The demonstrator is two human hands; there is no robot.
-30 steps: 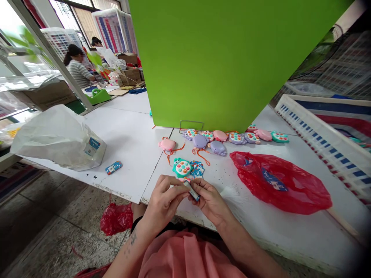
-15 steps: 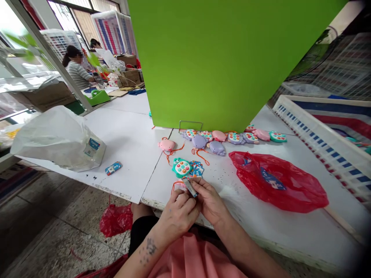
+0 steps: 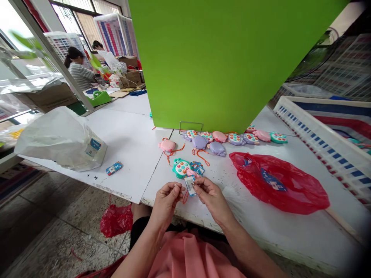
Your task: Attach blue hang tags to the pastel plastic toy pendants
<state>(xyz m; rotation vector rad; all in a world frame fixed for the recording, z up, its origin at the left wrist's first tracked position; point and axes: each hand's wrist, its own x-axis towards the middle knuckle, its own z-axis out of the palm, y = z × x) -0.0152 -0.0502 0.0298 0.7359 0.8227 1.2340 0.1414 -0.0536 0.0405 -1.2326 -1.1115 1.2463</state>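
Note:
My right hand (image 3: 211,197) pinches a small paper hang tag (image 3: 189,186), its barcode side facing up. To its left, my left hand (image 3: 169,197) has thumb and forefinger pressed together at the tag's level; what sits in that pinch is too small to make out. An orange cord (image 3: 185,197) hangs between the two hands. Just beyond the tag lies a green turtle-shaped toy (image 3: 182,168) with coloured buttons, and part of a pink toy (image 3: 193,173) shows beside it. A pile of blue tags (image 3: 198,167) lies partly behind these toys.
Several pink, purple and green toys (image 3: 199,142) line the foot of a green panel (image 3: 208,69). A red plastic bag (image 3: 301,193) with tags lies right, near a white crate (image 3: 321,139). On the left are a clear bag (image 3: 60,143) and a blue tag stack (image 3: 114,168). Two people sit farther back.
My hands, close together before, are now apart, the left one shifted left. The tag has turned to show its barcode face, and the pink toy shows more beside the green one.

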